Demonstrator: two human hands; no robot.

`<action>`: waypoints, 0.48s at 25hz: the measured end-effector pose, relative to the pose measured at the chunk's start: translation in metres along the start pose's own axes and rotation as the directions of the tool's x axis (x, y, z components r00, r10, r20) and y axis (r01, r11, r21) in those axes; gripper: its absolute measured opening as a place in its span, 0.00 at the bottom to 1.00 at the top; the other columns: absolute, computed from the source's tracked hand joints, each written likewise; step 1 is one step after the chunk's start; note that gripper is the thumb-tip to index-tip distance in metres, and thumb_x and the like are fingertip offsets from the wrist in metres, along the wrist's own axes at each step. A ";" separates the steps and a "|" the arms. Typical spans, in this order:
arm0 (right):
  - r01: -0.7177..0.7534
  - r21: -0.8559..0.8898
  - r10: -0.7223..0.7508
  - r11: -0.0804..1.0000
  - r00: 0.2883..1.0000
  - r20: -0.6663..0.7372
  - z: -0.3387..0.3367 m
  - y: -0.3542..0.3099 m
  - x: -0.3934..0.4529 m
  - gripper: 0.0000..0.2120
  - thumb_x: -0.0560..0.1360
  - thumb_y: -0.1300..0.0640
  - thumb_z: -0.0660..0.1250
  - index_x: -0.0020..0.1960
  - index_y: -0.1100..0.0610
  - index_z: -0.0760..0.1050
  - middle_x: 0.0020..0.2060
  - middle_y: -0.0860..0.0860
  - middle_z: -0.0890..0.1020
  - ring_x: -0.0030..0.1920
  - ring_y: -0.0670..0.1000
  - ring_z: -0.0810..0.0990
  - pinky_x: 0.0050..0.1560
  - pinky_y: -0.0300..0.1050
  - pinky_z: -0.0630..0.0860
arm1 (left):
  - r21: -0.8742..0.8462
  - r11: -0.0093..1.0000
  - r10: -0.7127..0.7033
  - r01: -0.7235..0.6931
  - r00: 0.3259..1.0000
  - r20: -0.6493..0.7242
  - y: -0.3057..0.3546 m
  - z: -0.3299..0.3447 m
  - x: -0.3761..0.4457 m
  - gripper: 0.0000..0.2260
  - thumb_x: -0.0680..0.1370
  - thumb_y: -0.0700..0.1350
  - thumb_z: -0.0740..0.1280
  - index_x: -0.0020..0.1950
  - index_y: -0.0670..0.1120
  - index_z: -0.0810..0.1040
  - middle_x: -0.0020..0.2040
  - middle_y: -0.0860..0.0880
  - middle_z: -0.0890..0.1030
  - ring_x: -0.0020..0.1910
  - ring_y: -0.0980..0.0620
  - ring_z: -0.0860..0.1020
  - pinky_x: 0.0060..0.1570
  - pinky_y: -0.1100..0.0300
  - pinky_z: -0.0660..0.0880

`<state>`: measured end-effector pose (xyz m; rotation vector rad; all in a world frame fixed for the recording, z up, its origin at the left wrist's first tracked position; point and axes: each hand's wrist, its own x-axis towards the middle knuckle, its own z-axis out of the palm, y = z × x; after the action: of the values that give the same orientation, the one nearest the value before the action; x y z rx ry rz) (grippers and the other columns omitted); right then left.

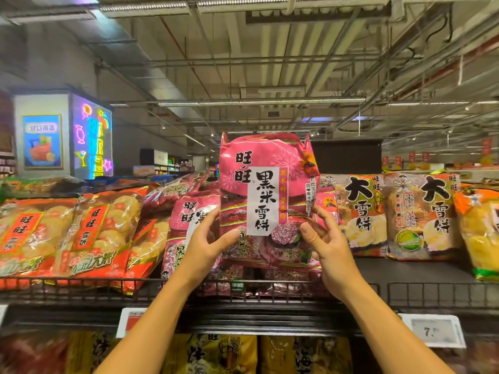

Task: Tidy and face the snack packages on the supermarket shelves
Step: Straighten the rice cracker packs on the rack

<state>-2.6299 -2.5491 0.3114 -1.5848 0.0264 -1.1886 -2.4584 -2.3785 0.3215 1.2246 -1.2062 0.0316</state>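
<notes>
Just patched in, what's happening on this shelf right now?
A person is facing stock on the top shelf. Both hands hold one pink rice cracker bag upright by its lower edge, front label outward: left hand gripping the left side, right hand pinching the right. It stands above more pink bags, with red bags to the left and orange bags to the right.

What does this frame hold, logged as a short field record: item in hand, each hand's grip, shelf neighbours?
item held: pink snack bag, upright, label facing camera
left hand: grips the bag's lower left edge
right hand: pinches the bag's lower right edge
left neighbours: red-orange bags, leaning
right neighbours: orange bags, upright
behind: more pink bags
shelf front: wire rail, price tag
</notes>
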 end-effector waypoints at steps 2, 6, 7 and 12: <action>0.016 -0.018 -0.016 1.000 1.000 0.003 -0.001 0.000 0.000 0.24 0.62 0.31 0.75 0.56 0.22 0.72 0.60 0.33 0.79 0.66 0.43 0.74 0.48 0.37 0.72 | 0.002 1.000 -0.004 0.004 1.000 0.011 -0.002 -0.001 0.000 0.24 0.66 0.62 0.72 0.60 0.67 0.71 0.54 0.73 0.79 0.55 0.71 0.77 0.49 0.73 0.75; 0.024 -0.018 -0.023 1.000 1.000 0.016 -0.002 0.003 0.001 0.24 0.63 0.32 0.74 0.57 0.22 0.72 0.59 0.30 0.79 0.62 0.34 0.75 0.51 0.36 0.71 | 0.003 1.000 0.014 -0.015 0.999 0.032 -0.003 -0.001 0.002 0.19 0.67 0.59 0.72 0.54 0.77 0.74 0.54 0.69 0.81 0.54 0.67 0.79 0.47 0.73 0.76; 0.024 -0.010 -0.024 1.000 0.999 0.023 -0.002 0.003 0.001 0.23 0.65 0.34 0.74 0.58 0.24 0.72 0.61 0.33 0.79 0.63 0.35 0.76 0.50 0.36 0.71 | 0.002 1.000 0.012 -0.012 0.999 0.035 -0.003 -0.001 0.002 0.19 0.67 0.59 0.72 0.53 0.79 0.73 0.54 0.70 0.80 0.54 0.68 0.79 0.46 0.75 0.75; 0.010 0.004 -0.010 1.000 1.000 0.025 -0.001 0.004 0.001 0.18 0.70 0.44 0.71 0.59 0.43 0.75 0.50 0.37 0.85 0.51 0.35 0.82 0.43 0.29 0.76 | -0.043 0.999 -0.009 0.011 0.999 0.045 -0.015 -0.004 0.006 0.28 0.67 0.63 0.72 0.67 0.65 0.72 0.62 0.57 0.81 0.62 0.58 0.78 0.58 0.62 0.77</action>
<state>-2.6283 -2.5518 0.3088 -1.5982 -0.0003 -1.1756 -2.4446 -2.3854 0.3157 1.1986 -1.2341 -0.0293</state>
